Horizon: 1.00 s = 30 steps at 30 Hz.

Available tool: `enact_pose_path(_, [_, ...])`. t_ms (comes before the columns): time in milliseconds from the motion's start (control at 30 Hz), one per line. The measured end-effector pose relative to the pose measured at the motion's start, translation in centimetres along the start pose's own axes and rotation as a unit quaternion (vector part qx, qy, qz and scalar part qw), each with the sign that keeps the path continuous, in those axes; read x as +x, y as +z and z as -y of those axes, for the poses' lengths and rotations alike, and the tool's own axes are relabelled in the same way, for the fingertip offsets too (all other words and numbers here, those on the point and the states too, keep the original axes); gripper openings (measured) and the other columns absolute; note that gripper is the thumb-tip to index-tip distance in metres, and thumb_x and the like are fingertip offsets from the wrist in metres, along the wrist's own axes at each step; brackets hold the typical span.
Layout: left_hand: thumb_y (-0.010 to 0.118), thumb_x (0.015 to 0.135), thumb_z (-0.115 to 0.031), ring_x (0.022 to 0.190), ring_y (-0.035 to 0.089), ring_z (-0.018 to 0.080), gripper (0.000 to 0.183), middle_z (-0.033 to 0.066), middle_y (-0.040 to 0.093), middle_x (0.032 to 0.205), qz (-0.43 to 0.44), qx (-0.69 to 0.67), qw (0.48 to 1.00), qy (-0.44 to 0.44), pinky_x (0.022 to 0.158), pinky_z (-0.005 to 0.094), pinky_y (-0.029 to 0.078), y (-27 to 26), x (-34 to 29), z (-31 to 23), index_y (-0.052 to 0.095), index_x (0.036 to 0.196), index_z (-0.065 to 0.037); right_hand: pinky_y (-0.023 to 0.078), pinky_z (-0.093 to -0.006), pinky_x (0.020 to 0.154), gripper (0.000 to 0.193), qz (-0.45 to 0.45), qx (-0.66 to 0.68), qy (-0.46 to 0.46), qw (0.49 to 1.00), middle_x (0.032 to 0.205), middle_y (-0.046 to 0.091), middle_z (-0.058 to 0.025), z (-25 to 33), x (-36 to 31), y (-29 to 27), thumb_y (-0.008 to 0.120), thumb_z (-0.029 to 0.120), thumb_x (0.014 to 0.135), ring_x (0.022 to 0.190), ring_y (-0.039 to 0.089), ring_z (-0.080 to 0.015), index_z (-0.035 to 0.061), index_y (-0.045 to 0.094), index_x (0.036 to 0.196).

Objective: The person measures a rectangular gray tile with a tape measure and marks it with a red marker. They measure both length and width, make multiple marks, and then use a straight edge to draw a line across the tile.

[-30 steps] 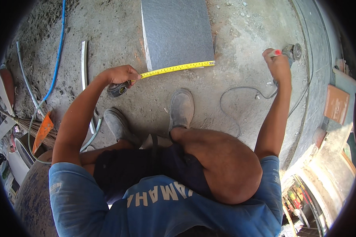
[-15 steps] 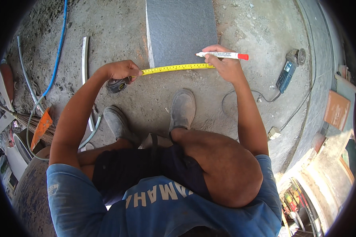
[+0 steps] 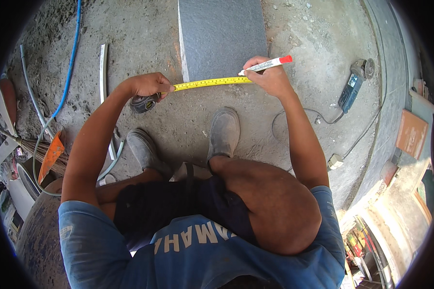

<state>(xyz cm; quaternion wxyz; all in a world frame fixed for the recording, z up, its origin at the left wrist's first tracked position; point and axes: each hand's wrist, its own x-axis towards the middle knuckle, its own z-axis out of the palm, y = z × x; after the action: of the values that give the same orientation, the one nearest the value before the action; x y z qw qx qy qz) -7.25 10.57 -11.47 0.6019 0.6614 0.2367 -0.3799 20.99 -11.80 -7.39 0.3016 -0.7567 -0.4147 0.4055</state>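
A dark grey stone slab [image 3: 222, 38] lies flat on the ground ahead of me. Along its near edge runs the yellow blade [image 3: 212, 83] of a tape measure [image 3: 144, 103]. My left hand [image 3: 150, 85] is closed at the slab's near left corner, pinching the blade, with the black case hanging below the fingers. At the near right corner my right hand [image 3: 276, 82] is closed around a white marker [image 3: 267, 65] with a red end, and its fingers also cover the blade's far end. The marker's tip sits just above the blade by the slab's edge; contact is unclear.
An angle grinder [image 3: 351, 91] lies on the right, its cord curling over the rough concrete floor [image 3: 318, 154]. Left of me are a pale strip [image 3: 103, 72], a blue hose [image 3: 74, 58] and an orange piece [image 3: 51, 156] beside broom bristles. A brown tile [image 3: 412, 133] rests far right.
The marker has tilted, its red end rising and its tip coming down closer to the tape blade. My right hand has shifted slightly; the left hand stays in place.
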Motion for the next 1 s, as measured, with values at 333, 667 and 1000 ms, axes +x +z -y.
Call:
enact_pose_path(333, [0.056, 0.097, -0.04, 0.059, 0.057, 0.0132, 0.046, 0.0033, 0.057, 0.062, 0.001, -0.005, 1.0, -0.008, 0.061, 0.0304, 0.047, 0.0, 0.1, 0.2, 0.06, 0.07, -0.003, 0.047, -0.0271, 0.059, 0.015, 0.01, 0.002, 0.007, 1.0, 0.071, 0.065, -0.0019, 0.0, 0.2, 0.2, 0.073, 0.019, 0.079, 0.063, 0.057, -0.0093, 0.0058, 0.07, 0.087])
enact_pose_path(667, [0.056, 0.097, -0.04, 0.059, 0.057, 0.0132, 0.046, 0.003, 0.057, 0.062, -0.003, -0.007, 1.0, -0.013, 0.061, 0.0303, 0.048, 0.1, 0.0, -0.1, 0.06, 0.07, -0.003, 0.046, -0.0287, 0.058, 0.023, -0.011, 0.002, -0.012, 1.0, 0.069, 0.064, -0.0031, -0.1, 0.3, 0.0, 0.073, 0.026, 0.083, 0.061, 0.056, -0.0112, 0.0037, 0.071, 0.086])
enact_pose_path(1000, [0.056, 0.097, -0.041, 0.059, 0.057, 0.0133, 0.047, 0.003, 0.057, 0.062, 0.0, 0.003, 1.0, -0.006, 0.061, 0.0306, 0.047, 0.0, 0.0, -0.1, 0.06, 0.069, -0.003, 0.044, -0.031, 0.054, 0.04, -0.034, -0.036, 0.031, 0.998, 0.064, 0.062, -0.0049, -1.0, 0.9, 0.4, 0.073, 0.043, 0.085, 0.056, 0.054, -0.0131, 0.003, 0.072, 0.082])
